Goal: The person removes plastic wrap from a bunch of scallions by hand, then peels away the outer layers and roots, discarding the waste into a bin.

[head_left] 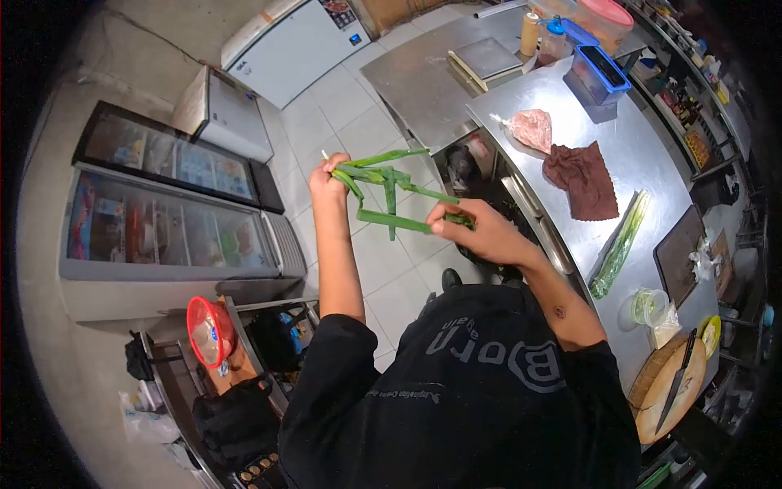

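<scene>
In the head view my left hand is closed around the pale end of several green onions, held up over the floor. Their long green leaves spread toward the right, some bent or folded downward. My right hand pinches the leaf ends between thumb and fingers. Nearest to my right hand, on the steel table, lies a bundle of green onions that looks wrapped in clear plastic. Close by rest a dark brown cloth and a knotted plastic bag of pinkish contents.
A round wooden chopping board with a knife on it sits at the right, beside a clear tub. A blue-rimmed container stands farther back. At left are a glass-topped freezer and a red basin.
</scene>
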The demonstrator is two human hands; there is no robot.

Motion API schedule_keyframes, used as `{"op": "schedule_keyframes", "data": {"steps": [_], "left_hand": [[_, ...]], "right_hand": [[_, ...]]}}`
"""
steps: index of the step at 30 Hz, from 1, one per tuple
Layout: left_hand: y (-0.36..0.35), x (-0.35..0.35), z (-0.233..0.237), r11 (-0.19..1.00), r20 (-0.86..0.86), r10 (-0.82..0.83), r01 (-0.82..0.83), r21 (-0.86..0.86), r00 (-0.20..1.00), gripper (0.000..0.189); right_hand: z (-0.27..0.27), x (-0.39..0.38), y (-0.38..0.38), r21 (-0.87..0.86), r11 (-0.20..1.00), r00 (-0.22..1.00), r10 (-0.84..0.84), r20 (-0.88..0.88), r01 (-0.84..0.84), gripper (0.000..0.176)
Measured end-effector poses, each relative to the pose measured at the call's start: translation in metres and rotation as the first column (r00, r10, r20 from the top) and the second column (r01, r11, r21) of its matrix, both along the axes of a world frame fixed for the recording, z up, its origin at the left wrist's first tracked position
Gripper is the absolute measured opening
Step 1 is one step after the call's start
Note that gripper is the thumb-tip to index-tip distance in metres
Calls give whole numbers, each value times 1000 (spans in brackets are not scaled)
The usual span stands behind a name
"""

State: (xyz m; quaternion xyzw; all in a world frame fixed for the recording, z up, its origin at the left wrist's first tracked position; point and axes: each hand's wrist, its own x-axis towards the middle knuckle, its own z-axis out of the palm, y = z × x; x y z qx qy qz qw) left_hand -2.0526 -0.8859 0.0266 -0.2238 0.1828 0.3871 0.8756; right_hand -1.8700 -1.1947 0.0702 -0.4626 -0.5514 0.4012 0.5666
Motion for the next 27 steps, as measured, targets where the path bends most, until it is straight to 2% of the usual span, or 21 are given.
{"op": "schedule_keyframes", "data": {"steps": [1,3,5,7,9,11,12,14,15,16,17,18,19,21,23,25,27], "left_hand": [[1,-2,-1,1000,1,3,-3,1,1000,43],[4,-7,-5,999,-35,1,0,46,999,43],[9,-12,-10,995,-77,58,-51,89,995,43],[8,-14,-7,986,-118,117,-101,132,986,43],[5,-16,-7,940,-249,268,-196,278,931,44],[7,-15,-5,937,-248,288,-219,272,925,45],[12,-18,-8,933,-249,309,-242,266,918,46],[21,-32,-9,917,-288,355,-271,294,889,46],[20,-30,-3,901,-326,393,-289,324,860,46],[15,-28,1,876,-360,447,-321,360,819,43],[10,-26,4,878,-360,444,-317,360,821,43],[5,-26,7,875,-333,421,-280,395,844,42],[0,-25,9,870,-309,395,-244,429,865,41],[-8,-19,13,867,-304,383,-226,445,872,42],[-14,-15,18,862,-292,373,-213,461,881,43],[-16,-16,20,877,-209,349,-239,417,914,45],[-17,-19,21,895,-201,330,-238,378,922,46]], "right_hand": [[9,0,-4,1,1000,1000,3,1,-3,24],[32,3,-15,-160,987,958,56,281,-11,22],[30,-4,-23,-151,988,956,15,294,31,20],[25,-11,-31,132,983,924,-165,345,127,12],[26,-14,-41,174,971,892,-219,395,161,7],[21,-17,-46,345,931,835,-281,474,117,7],[23,-19,-50,346,931,835,-280,474,116,7],[36,-20,-59,558,809,824,-438,360,187,18],[42,-16,-60,559,808,821,-439,364,184,18],[49,-13,-62,400,875,911,-369,184,274,22],[51,-11,-64,216,923,947,-321,-22,318,26],[40,-4,-57,124,947,952,-282,-117,296,31],[41,0,-53,119,946,950,-287,-122,301,31],[47,9,-46,-295,949,843,-249,-476,114,27],[47,15,-42,-349,933,828,-265,-494,90,22],[37,20,-38,-470,878,823,-331,-462,89,18],[0,33,-37,-467,883,824,-296,-483,42,16]]}}
